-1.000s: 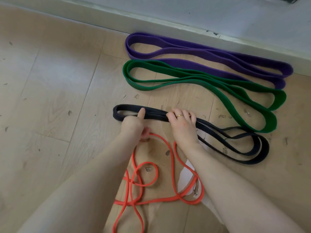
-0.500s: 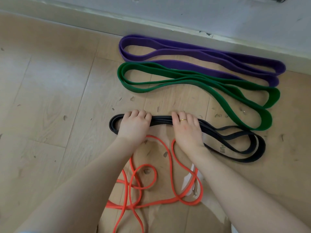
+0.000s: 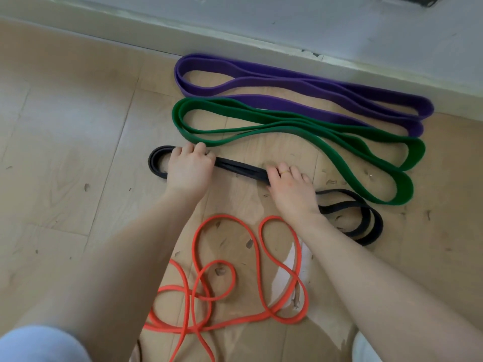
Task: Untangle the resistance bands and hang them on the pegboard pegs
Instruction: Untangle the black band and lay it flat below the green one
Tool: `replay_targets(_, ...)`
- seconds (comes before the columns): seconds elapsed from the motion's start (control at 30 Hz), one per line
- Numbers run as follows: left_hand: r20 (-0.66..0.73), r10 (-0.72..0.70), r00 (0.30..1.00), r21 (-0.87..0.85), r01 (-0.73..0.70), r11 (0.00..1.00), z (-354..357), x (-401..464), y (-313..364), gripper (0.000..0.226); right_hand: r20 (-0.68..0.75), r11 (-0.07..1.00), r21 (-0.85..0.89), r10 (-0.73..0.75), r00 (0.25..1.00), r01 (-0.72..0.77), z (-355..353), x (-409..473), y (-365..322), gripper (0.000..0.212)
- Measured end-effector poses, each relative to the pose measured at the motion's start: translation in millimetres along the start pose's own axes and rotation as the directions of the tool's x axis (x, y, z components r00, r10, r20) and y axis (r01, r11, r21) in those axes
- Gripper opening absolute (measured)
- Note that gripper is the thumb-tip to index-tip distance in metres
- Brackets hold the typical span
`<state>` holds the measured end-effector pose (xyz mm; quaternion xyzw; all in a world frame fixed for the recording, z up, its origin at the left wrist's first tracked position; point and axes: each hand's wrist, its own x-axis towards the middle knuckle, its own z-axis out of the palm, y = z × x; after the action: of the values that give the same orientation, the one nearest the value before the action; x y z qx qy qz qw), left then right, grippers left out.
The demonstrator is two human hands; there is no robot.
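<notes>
green band (image 3: 300,129) and purple band (image 3: 300,82) lie beyond; both hands, left hand (image 3: 189,169) and right hand (image 3: 290,190), grip the folded black band (image 3: 240,168); orange band (image 3: 230,278) tangled nearby.

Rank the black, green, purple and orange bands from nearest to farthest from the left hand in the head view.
From the left hand:
1. Black band, under the hand.
2. Green band, just beyond the fingertips.
3. Orange band, back toward the person.
4. Purple band, by the wall.
</notes>
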<state>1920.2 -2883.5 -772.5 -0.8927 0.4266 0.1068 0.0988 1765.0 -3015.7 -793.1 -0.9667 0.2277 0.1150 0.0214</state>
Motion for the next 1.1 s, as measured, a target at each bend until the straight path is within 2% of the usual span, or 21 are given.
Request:
replay_targets(0.17,-0.045,-0.076,0.996,-0.034,0.074,0.997,3,-6,34,0.05,0.068,0.993,-0.054,0.108,0.992,-0.104,-2,-49,55,0.056)
replay_targets(0.27,-0.095,0.125,0.988,-0.074,-0.132,0.989,1,-9,76,0.052,0.072,0.997,-0.064,0.038,0.997,-0.033,-1,-66,76,0.063)
replay_targets(0.37,-0.177,0.352,0.919,-0.099,-0.373,0.923,-3,-8,119,0.053,0.092,1.0,-0.007,0.005,0.996,-0.005,-1,-76,88,0.067)
replay_targets(0.47,-0.113,0.456,0.883,-0.135,-0.468,0.873,-6,-10,150,0.045,0.102,0.996,0.078,0.028,0.994,-0.036,-7,-82,100,0.069)
replay_targets(0.57,-0.088,0.47,0.878,-0.139,-0.478,0.867,1,-10,158,0.033,0.152,0.96,0.198,0.171,0.973,-0.199,-10,-94,124,0.052)
replay_targets(0.7,-0.196,0.46,0.866,-0.144,-0.49,0.86,5,-11,156,0.033,0.185,0.872,0.333,0.313,0.932,-0.359,-8,-112,141,0.047)
replay_targets(0.77,-0.209,0.442,0.872,-0.172,-0.478,0.862,1,-13,158,0.031,0.162,0.779,0.438,0.423,0.892,-0.449,-5,-118,136,0.041)
replay_targets(0.87,-0.182,0.399,0.899,-0.242,-0.434,0.868,-1,-13,160,0.032,0.151,0.602,0.552,0.608,0.78,-0.577,-2,-123,129,0.025)
replay_targets(0.93,-0.195,0.39,0.9,-0.309,-0.434,0.846,0,-11,158,0.033,0.158,0.485,0.654,0.663,0.732,-0.581,-2,-122,127,0.02)
replay_targets(0.97,-0.202,0.39,0.898,-0.34,-0.438,0.832,2,-11,157,0.033,0.153,0.455,0.695,0.664,0.732,-0.557,-1,-119,127,0.021)
replay_targets(1.03,-0.201,0.411,0.889,-0.343,-0.457,0.821,5,-11,154,0.03,0.137,0.461,0.721,0.638,0.758,-0.517,0,-113,127,0.023)
replay_targets(1.1,-0.184,0.4,0.898,-0.376,-0.44,0.816,4,-12,153,0.026,0.087,0.538,0.685,0.609,0.788,-0.491,0,-109,129,0.025)
